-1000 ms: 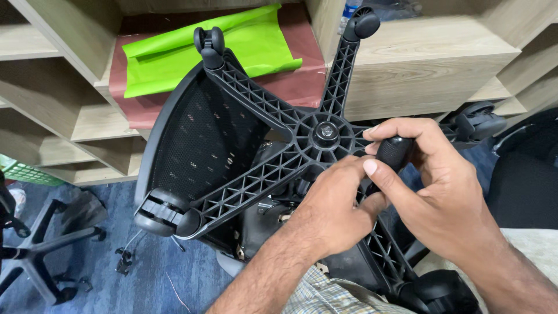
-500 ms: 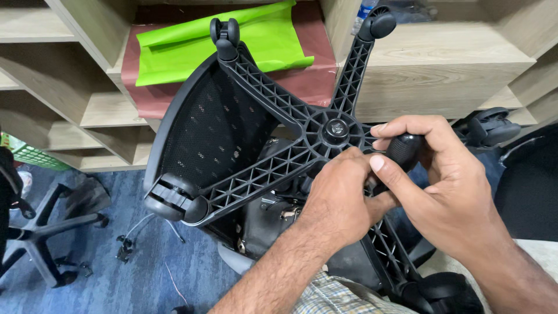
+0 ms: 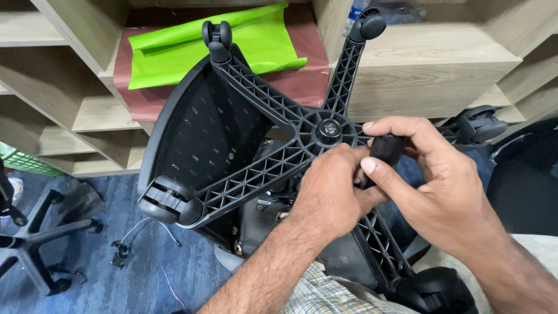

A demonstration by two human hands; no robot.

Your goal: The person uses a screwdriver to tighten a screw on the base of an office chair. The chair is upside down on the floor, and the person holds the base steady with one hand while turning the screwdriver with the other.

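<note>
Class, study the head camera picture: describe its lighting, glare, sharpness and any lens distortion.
Head view: even, soft indoor light, no hard shadows; mild sheen on the green sheet but no blown-out glare. The black chair base and both hands, left hand and right hand, look sharp. Shelf edges lean outward, suggesting wide-angle distortion. The blue carpet is slightly softer.

The chair base (image 3: 325,131) sits slightly higher and further right in view than a second ago. The right hand (image 3: 430,180) now curls its thumb lower over the black caster (image 3: 385,150), while the left hand (image 3: 334,189) presses closer beside it.
</note>
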